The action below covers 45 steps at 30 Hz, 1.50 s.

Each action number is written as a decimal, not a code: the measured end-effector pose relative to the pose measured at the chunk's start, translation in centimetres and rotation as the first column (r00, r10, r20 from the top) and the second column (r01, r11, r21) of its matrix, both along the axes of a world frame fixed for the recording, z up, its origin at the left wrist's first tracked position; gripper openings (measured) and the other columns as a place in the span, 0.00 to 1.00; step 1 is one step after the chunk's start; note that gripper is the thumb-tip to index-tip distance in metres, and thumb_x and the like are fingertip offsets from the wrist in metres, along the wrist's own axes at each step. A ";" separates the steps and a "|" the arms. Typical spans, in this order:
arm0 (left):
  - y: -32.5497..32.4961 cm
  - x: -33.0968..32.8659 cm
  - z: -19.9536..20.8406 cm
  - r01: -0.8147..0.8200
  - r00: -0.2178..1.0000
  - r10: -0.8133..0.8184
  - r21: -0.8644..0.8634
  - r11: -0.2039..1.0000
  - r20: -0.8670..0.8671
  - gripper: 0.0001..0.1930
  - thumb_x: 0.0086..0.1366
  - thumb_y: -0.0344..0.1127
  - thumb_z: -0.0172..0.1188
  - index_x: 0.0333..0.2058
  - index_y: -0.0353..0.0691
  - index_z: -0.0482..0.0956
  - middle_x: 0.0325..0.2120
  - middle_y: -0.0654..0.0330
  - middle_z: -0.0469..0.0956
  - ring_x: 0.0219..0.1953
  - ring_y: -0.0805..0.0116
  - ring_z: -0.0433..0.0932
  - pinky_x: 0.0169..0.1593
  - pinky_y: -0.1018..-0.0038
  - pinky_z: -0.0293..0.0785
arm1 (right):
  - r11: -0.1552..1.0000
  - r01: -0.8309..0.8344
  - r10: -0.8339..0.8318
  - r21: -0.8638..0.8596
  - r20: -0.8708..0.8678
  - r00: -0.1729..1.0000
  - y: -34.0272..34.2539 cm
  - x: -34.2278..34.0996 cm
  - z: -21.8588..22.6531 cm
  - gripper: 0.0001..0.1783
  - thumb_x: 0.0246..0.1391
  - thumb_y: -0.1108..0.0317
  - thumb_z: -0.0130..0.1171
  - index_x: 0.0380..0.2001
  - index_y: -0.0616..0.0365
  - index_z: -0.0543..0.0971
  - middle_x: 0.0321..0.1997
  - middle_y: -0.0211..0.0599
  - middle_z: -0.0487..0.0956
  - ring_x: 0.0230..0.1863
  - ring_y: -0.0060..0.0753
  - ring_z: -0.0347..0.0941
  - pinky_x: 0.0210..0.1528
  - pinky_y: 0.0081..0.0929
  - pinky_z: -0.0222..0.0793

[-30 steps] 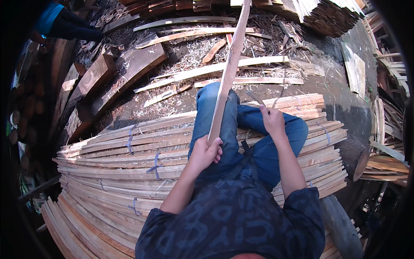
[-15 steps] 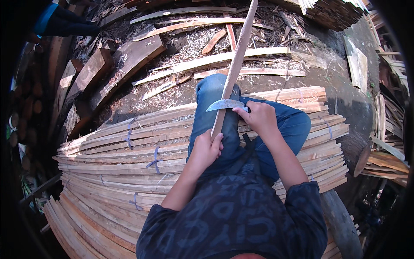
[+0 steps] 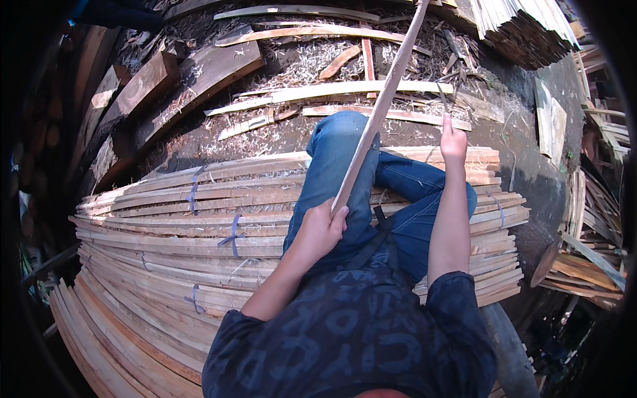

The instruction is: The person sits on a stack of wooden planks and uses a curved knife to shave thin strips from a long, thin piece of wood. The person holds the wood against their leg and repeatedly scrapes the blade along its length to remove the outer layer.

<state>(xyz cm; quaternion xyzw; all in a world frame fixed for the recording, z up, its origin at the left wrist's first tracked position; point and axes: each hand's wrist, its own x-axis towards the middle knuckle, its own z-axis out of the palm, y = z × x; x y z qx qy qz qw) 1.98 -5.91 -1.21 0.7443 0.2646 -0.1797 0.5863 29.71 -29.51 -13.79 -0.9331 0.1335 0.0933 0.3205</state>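
Note:
A long, narrow wooden strip [image 3: 381, 116] slants up and away across my bent knee. Its near end is gripped in my left hand [image 3: 322, 229], fingers wrapped round it by my thigh. Off to the right, my right hand [image 3: 454, 140] is raised and closed round the handle of a knife. The knife's blade [image 3: 442, 97] points away from me, seen nearly edge-on, and is apart from the strip. Under my legs lie bundles of similar wooden strips [image 3: 152, 249], bound with purple ties [image 3: 232, 237].
Pale shavings [image 3: 302, 60] and loose slats [image 3: 332, 91] litter the ground ahead. Thick timber beams [image 3: 199, 86] lie to the left. A stack of thin boards [image 3: 524, 33] stands far right, with more scrap wood [image 3: 587, 262] along the right side.
My right hand has carried the knife off the wooden strip, forward and to the right. The strip's far end has shifted right; my left hand still grips its near end.

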 end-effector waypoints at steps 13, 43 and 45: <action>3.5 0.9 6.6 0.100 0.993 -0.122 0.513 0.852 0.009 0.08 0.67 0.32 0.52 0.36 0.31 0.72 0.19 0.40 0.76 0.25 0.37 0.77 0.32 0.49 0.71 | 0.976 -0.087 0.100 0.198 -0.054 0.994 -7.1 -15.1 -0.2 0.34 0.66 0.47 0.50 0.16 0.68 0.67 0.12 0.37 0.58 0.19 0.26 0.53 0.23 0.34 0.53; 0.8 -2.4 -0.4 0.014 0.991 -0.098 0.645 0.764 0.094 0.26 0.60 0.47 0.64 0.46 0.33 0.66 0.32 0.42 0.76 0.35 0.43 0.79 0.36 0.55 0.75 | 0.677 -0.665 0.718 -0.315 0.083 0.691 5.2 -16.4 10.4 0.33 0.51 0.36 0.61 0.15 0.57 0.74 0.11 0.45 0.73 0.16 0.50 0.74 0.17 0.39 0.66; 1.0 -2.0 -0.1 0.063 0.994 -0.102 0.630 0.774 0.026 0.25 0.60 0.50 0.64 0.41 0.34 0.66 0.28 0.43 0.77 0.31 0.42 0.80 0.32 0.54 0.75 | 0.673 -0.658 0.725 -0.339 0.121 0.678 5.2 -16.3 10.1 0.33 0.50 0.35 0.61 0.14 0.56 0.73 0.11 0.42 0.72 0.15 0.47 0.73 0.16 0.37 0.65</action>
